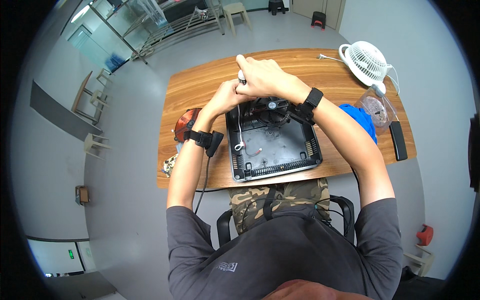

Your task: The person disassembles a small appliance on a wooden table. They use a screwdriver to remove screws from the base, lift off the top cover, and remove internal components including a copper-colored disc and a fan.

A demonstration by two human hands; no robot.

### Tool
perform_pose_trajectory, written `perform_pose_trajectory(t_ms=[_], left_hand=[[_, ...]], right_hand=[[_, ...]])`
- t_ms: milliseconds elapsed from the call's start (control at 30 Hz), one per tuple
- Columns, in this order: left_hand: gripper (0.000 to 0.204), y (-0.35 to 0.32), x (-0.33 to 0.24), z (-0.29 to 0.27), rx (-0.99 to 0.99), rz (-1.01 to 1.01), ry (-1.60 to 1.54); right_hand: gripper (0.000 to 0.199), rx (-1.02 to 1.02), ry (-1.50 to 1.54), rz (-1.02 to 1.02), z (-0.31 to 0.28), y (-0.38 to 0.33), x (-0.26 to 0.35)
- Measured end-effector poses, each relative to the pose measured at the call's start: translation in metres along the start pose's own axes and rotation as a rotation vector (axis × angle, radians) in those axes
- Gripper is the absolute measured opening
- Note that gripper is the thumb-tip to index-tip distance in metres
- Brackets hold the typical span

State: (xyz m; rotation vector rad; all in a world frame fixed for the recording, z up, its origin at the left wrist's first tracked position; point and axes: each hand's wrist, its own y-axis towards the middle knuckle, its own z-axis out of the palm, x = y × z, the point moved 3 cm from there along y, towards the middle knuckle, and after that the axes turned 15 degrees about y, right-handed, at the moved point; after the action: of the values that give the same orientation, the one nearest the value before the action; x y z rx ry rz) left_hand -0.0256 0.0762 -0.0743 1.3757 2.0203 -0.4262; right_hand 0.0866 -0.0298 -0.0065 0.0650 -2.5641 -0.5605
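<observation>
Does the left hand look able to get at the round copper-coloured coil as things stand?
Probably yes: the coil lies beside the left forearm, seemingly uncovered, though the left hand is busy at the black plastic housing.

Table (200,80): before the seated person. On it, centre, near edge: casing (280,145); in its far part, fan wheel (272,114); in its left part, cord (240,122). Over the casing's far left corner: left hand (226,98) and right hand (265,78), together, a tool (242,77) between. Left of casing: coil (185,125); nearer, a small item (170,165). Right of casing: cloth (361,119), container (376,111) beyond it, then slab (398,141). Far right corner: electric fan (366,62). Behind table, far left: rack (177,32).
</observation>
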Motion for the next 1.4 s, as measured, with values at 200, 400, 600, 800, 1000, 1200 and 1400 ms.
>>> perform_pose_trajectory(t_ms=[200,400,600,800,1000,1200,1400], left_hand=[[0.033,0.005,-0.001,0.003,-0.057,0.008,0.085],[0.035,0.009,-0.013,0.006,-0.153,-0.039,0.32],[0.035,0.001,-0.015,-0.006,-0.028,0.075,0.19],[0.029,-0.003,-0.007,-0.006,0.0,0.0,0.16],[0.023,-0.005,-0.012,-0.002,-0.095,-0.013,0.199],[0.033,-0.001,-0.023,0.0,-0.147,-0.016,0.257],[0.031,-0.004,-0.012,-0.004,-0.101,0.026,0.102]], right_hand=[[0.041,-0.085,-0.143,0.017,-0.002,0.0,0.003],[0.032,-0.046,-0.187,-0.03,0.007,0.001,0.005],[0.027,0.016,-0.172,-0.088,0.0,-0.003,-0.003],[0.038,0.043,-0.139,-0.147,0.0,-0.004,0.003],[0.055,0.125,-0.289,0.125,-0.007,0.009,0.013],[0.04,0.078,-0.255,0.074,-0.003,0.005,0.008],[0.032,0.128,-0.092,-0.024,-0.007,-0.003,0.008]])
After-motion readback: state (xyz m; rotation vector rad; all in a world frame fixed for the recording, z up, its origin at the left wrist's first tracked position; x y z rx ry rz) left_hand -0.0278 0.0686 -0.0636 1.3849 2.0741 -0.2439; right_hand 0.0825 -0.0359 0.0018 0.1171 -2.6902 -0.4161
